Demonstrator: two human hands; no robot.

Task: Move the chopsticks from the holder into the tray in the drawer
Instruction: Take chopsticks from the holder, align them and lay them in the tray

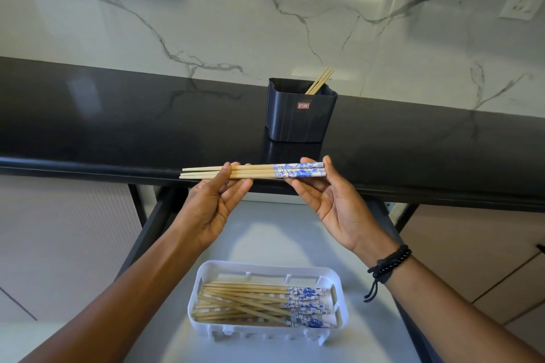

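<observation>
A bundle of chopsticks [256,171] is held level at the centre of the frame, above the open drawer [265,230] and in front of the black countertop [118,115]. Three pale tips can be counted at its left end, though a fourth may be hidden behind them. The plain end is pinched by the left hand [212,200] between thumb and fingers. The blue-and-white patterned end is gripped in the same way by the right hand [333,203], on whose wrist a black bead bracelet [389,262] is worn. One dark holder [300,121] is seen upright on the countertop at upper centre; leftover sticks [318,82], two or perhaps three, are leaned against its right corner. A small red-edged label [303,105] is stuck to its front, and a single mark resembling "6" can be made out there. One white slotted tray [265,265] is placed in the drawer at lower centre, and a loose pile of sticks [250,300] is laid in it, patterned ends to the right, too overlapped to be counted.
</observation>
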